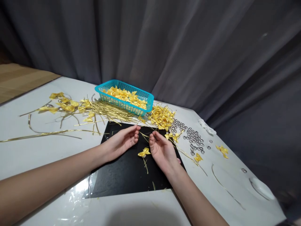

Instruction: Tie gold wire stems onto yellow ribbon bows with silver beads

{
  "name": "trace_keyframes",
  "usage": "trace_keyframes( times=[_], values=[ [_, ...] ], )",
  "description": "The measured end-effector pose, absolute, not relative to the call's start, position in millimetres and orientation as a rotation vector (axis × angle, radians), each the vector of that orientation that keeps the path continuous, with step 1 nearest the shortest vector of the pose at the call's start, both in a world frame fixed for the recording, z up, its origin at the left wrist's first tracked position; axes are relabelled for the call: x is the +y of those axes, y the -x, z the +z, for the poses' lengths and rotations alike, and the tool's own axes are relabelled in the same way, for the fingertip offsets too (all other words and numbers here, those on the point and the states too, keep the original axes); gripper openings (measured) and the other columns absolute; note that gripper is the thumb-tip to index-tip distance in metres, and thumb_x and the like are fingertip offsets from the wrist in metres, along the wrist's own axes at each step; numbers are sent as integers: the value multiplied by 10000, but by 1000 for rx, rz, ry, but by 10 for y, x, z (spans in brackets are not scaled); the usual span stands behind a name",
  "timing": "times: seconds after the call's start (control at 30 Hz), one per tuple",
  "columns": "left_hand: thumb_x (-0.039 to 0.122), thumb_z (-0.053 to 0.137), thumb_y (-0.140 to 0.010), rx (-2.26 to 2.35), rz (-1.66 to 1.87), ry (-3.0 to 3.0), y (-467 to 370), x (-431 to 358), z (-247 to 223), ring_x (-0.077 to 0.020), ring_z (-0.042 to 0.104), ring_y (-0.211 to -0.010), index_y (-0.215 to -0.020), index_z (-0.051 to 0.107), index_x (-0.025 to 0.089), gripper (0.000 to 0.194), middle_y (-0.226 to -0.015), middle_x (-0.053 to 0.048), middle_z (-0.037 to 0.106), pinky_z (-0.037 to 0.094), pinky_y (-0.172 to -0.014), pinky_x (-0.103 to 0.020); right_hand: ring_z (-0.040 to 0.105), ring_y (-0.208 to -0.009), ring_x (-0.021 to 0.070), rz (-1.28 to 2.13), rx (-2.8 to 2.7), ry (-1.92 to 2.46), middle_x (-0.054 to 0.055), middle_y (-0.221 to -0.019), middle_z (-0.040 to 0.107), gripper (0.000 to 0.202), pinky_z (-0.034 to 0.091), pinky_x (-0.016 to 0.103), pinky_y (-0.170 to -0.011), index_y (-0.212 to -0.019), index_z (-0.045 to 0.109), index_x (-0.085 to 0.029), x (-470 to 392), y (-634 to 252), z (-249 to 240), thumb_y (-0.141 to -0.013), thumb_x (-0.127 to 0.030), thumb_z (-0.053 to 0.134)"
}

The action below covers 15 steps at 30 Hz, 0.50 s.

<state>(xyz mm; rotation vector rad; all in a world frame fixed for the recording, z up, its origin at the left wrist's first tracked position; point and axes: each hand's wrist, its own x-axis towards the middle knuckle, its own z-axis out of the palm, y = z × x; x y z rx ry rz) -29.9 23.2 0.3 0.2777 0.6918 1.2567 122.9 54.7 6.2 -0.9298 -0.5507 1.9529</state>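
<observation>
Over the black mat (117, 179), my left hand (123, 139) pinches a thin gold cord (144, 135) near its fingertips. My right hand (162, 149) is closed on the cord's other side, a short gap away, with thumb and forefinger together. The cord runs between the two hands. Below them, a yellow ribbon bow (144, 152) lies on the mat, close to my right hand's fingers. Another yellow bow (175, 137) lies just beyond my right hand, at the mat's edge.
A turquoise basket (150, 97) of yellow bows stands at the back. Beside it lie a bundle of gold cords (110, 110) and a pile of yellow bows (162, 116). Small silver rings (194, 137) are scattered to the right. Loose bows and cords (68, 105) lie left.
</observation>
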Motion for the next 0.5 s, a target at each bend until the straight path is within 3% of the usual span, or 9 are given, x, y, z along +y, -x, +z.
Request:
trace_keyframes(
  times=[0.07,0.2,0.5],
  values=[
    [124,467,-893,690,1251,-318,294,213,5,-34,520,-519,-697,604,108,240,-625,13,527,465,-502,-117,531,-444,31,1958,-650,923,-34,-585,595,47,513,121,-480,-700,636,-129,533,-1242,83,-736,-154,652],
    [129,494,-846,671,1227,-422,297,180,13,-51,500,-571,-662,566,117,198,-687,6,521,449,-523,-144,427,-390,25,1940,-886,882,-53,-584,563,137,469,153,-421,-723,642,-135,516,-1292,135,-648,-217,723],
    [142,511,-728,662,1105,-696,282,110,12,-68,319,-476,-571,464,147,164,-562,27,421,318,-431,-163,310,-362,3,1880,-1256,905,-22,-645,623,174,419,156,-371,-646,641,-137,479,-1313,196,-633,-280,739]
  ],
)
